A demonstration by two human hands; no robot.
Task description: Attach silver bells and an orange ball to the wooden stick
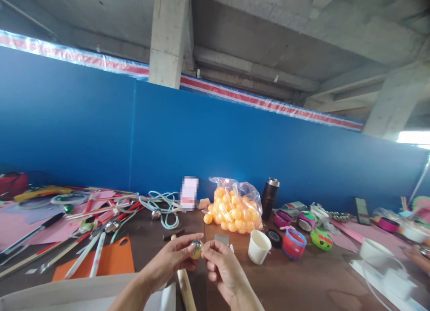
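Near the middle of the table edge, my left hand (174,257) holds a small shiny ball (196,249), silvery above and yellowish below, between thumb and fingers. My right hand (221,266) is closed in a pinch at the ball's right side; what its fingertips hold is too small to make out. Below the hands lies a hammer, its wooden handle (185,288) pointing toward me and its dark head (174,234) beyond. Behind the hands stands a clear bag of orange balls (235,210). A white paper cup (259,247) is to the right.
An orange sheet (114,257), sticks and pink paper cover the left side. A white box (83,293) is at the near left. A black bottle (269,198), black tape roll (273,238) and red-blue roll (294,244) stand right. Another person's hand (418,261) shows far right.
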